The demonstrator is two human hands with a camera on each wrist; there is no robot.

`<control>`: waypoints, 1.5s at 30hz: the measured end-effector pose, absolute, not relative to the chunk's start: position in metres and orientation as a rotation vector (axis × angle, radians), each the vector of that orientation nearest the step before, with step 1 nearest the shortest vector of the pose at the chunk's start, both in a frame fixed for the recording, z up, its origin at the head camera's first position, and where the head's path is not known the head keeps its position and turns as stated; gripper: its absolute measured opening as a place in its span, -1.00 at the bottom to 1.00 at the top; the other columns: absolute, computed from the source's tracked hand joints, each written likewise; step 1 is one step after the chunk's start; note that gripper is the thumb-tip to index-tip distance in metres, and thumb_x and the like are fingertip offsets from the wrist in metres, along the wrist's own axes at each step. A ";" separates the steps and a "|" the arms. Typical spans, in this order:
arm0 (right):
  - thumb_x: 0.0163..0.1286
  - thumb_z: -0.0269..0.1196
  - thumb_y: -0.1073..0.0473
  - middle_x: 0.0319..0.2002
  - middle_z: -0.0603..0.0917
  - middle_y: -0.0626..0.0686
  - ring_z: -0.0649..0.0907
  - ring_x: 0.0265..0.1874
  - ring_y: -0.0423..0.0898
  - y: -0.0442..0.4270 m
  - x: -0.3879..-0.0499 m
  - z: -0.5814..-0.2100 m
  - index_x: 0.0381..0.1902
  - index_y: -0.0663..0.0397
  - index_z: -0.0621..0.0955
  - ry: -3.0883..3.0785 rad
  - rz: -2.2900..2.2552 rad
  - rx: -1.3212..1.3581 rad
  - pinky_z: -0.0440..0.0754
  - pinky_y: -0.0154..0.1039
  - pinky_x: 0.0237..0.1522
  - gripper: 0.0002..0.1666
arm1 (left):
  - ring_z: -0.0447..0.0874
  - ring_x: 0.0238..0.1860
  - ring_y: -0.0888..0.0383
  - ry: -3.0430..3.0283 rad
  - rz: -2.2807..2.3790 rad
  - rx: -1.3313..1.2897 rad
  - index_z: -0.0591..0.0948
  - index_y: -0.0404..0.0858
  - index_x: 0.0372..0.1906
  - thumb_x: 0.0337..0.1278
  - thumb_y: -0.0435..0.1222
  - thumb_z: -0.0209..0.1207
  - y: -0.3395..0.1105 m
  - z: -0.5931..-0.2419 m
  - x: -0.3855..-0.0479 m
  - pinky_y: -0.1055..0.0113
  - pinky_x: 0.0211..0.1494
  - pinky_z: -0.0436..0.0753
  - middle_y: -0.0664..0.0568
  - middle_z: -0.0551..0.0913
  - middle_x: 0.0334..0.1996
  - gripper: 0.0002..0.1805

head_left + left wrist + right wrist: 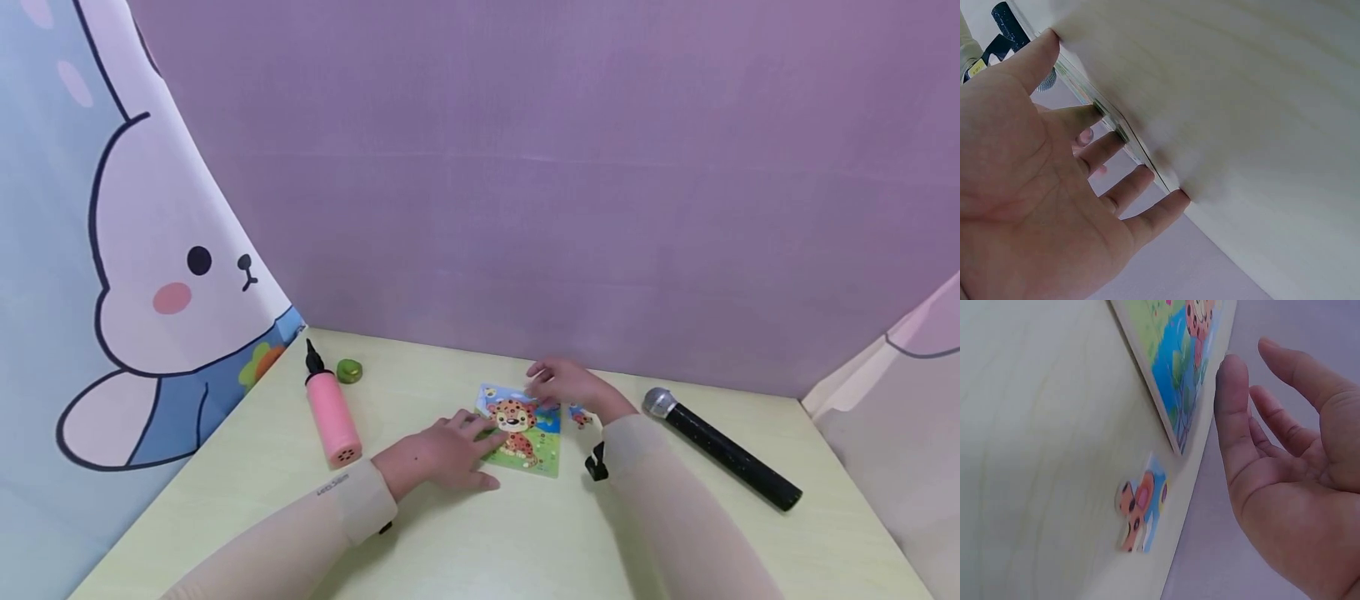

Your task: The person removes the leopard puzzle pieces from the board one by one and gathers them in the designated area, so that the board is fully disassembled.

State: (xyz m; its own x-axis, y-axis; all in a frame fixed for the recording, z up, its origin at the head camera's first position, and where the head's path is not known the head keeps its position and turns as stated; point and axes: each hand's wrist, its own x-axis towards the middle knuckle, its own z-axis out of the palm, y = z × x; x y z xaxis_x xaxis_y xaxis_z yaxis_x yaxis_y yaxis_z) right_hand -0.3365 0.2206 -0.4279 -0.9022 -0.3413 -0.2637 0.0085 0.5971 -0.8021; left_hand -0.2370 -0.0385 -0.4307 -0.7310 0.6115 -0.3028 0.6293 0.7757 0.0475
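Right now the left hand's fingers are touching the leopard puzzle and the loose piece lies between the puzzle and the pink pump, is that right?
Not quite: the loose piece lies on the other side, between the leopard puzzle and the black microphone, as the head view shows. The left hand does touch the puzzle with its fingers.

puzzle board [519, 429] partly hidden, sleeves [686, 508] cropped

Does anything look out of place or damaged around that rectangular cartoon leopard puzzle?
Yes: a small, orange-and-blue piece with dark spots lies loose on the pale, wooden table, right of the puzzle. It looks odd because it sits outside the picture. No damage stands out.
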 end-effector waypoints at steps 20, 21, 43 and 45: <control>0.45 0.44 0.01 0.07 0.70 0.02 0.64 0.04 -0.06 0.202 -0.338 -0.445 0.13 -0.09 0.72 2.550 -1.058 -0.370 0.63 0.02 0.25 -0.66 | 0.16 0.69 -0.10 2.671 -0.090 1.001 0.11 0.20 0.74 0.46 0.39 0.01 -0.042 -0.429 -0.238 -0.23 0.65 0.43 0.12 0.14 0.73 -0.10; 0.45 0.44 0.02 0.07 0.71 0.02 0.64 0.04 -0.06 0.202 -0.338 -0.446 0.12 -0.07 0.72 2.557 -1.048 -0.382 0.63 0.03 0.26 -0.66 | 0.16 0.70 -0.10 2.671 -0.092 1.001 0.11 0.19 0.74 0.47 0.39 0.01 -0.042 -0.428 -0.237 -0.23 0.65 0.43 0.12 0.14 0.73 -0.10; 0.39 0.50 0.04 0.08 0.66 0.05 0.60 0.06 -0.04 0.201 -0.341 -0.445 0.11 -0.05 0.74 2.555 -1.008 -0.424 0.63 0.03 0.27 -0.63 | -0.05 0.78 -0.16 2.648 -0.031 0.976 0.07 0.17 0.75 0.48 0.38 0.00 -0.042 -0.430 -0.240 -0.30 0.70 0.31 0.08 0.02 0.78 -0.09; 0.39 0.50 0.03 0.09 0.66 0.05 0.60 0.06 -0.04 0.201 -0.341 -0.444 0.11 -0.06 0.74 2.545 -1.015 -0.418 0.62 0.03 0.27 -0.62 | -0.07 0.79 -0.16 2.645 -0.028 0.967 0.07 0.18 0.75 0.48 0.38 0.00 -0.042 -0.431 -0.239 -0.29 0.71 0.29 0.09 0.00 0.78 -0.09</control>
State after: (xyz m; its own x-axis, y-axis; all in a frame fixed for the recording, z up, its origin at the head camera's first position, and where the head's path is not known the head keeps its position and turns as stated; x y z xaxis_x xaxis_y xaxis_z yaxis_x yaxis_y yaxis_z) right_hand -0.3409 0.2006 -0.4445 -0.8886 -0.3998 -0.2250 -0.1352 0.6970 -0.7042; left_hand -0.2393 -0.0425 -0.4309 -0.7182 0.6247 -0.3065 0.6310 0.7704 0.0915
